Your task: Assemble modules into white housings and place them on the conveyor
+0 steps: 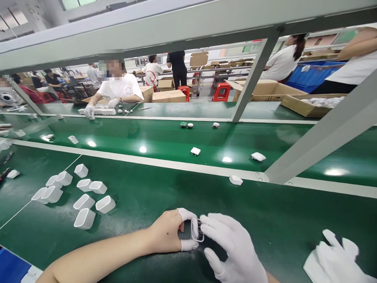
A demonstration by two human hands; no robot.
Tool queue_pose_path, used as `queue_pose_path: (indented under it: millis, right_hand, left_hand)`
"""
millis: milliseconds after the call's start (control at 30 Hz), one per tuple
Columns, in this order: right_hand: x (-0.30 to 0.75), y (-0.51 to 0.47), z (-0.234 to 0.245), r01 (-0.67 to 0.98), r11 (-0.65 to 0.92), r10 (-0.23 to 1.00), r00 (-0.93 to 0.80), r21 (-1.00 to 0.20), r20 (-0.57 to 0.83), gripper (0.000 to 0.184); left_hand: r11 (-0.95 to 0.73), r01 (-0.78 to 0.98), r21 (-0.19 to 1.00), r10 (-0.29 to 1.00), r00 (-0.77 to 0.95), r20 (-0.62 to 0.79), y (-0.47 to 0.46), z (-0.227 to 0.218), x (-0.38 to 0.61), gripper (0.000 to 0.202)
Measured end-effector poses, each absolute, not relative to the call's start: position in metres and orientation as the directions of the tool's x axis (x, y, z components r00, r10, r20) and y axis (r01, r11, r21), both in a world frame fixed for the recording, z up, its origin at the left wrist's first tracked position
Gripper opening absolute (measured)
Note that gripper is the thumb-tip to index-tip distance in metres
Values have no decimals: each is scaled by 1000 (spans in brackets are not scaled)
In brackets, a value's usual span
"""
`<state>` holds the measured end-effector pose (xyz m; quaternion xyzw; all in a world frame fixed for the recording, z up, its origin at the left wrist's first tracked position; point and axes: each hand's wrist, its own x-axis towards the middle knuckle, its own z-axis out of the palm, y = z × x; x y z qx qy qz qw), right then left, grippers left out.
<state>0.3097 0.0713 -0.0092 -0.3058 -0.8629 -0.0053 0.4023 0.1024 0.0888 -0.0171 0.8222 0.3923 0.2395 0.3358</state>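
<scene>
Near the front of the green table, my left hand (168, 231), with white finger cots on its thumb and fingertip, pinches a small white plastic housing (197, 230). The housing is a rounded frame with dark parts showing inside. My right hand (234, 247) wears a white glove. Its outstretched fingertips are at the housing's right edge and partly hide it, while the thumb stays apart below. Left of my hands, several hollow white plastic cups (85, 218) with rounded corners lie on the table. Ahead, a white piece (236, 180) rests by the rail.
A white glove (335, 260) shows at lower right; I cannot tell if it is worn. The green conveyor belt (163, 138) beyond the rail carries several small white pieces. A slanted metal post (324, 124) rises at right. A co-worker (120, 86) sits opposite.
</scene>
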Motion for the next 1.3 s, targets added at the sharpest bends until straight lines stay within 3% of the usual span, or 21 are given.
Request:
queue_pose_path:
  millis: [67, 133, 333, 433, 600, 800, 967, 1033, 1167, 1300]
  right_hand:
    - [310, 73, -4, 492, 856, 441, -539, -156, 718, 31]
    - [307, 74, 0, 484, 863, 436, -565, -147, 700, 27]
    - [293, 69, -5, 525, 823, 525, -557, -217, 643, 17]
    - [291, 70, -6, 547, 799, 567, -547, -249, 616, 20]
    - [300, 77, 1, 412, 819, 569, -502, -398, 652, 23]
    - [297, 80, 7, 351, 893, 450, -654, -283, 608, 27]
    - [287, 82, 2, 429, 881, 460, -674, -200, 578, 31]
    - [288, 83, 1, 427, 866, 494, -650, -260, 577, 30]
    - [296, 83, 2, 331, 801, 596, -515, -498, 616, 25]
    - [301, 82, 3, 378, 802, 597, -468, -462, 652, 24]
  left_hand:
    - [-471, 477, 742, 805, 576, 141, 89, -17, 102, 47]
    - [-480, 465, 744, 801, 578, 156, 88, -18, 102, 44]
    - [-505, 458, 732, 792, 582, 183, 89, -20, 103, 44]
    - [-511, 455, 729, 790, 582, 191, 89, -20, 103, 43]
    - [-507, 458, 730, 791, 584, 184, 89, -16, 104, 41]
    - [-555, 428, 713, 756, 618, 217, 91, -14, 105, 35]
    - [-560, 450, 696, 753, 627, 201, 90, -17, 104, 38]
    - [-559, 458, 691, 751, 632, 188, 89, -16, 104, 35]
    - [-551, 459, 697, 755, 630, 182, 89, -12, 105, 36]
    - [-560, 446, 698, 745, 639, 191, 89, -10, 105, 38]
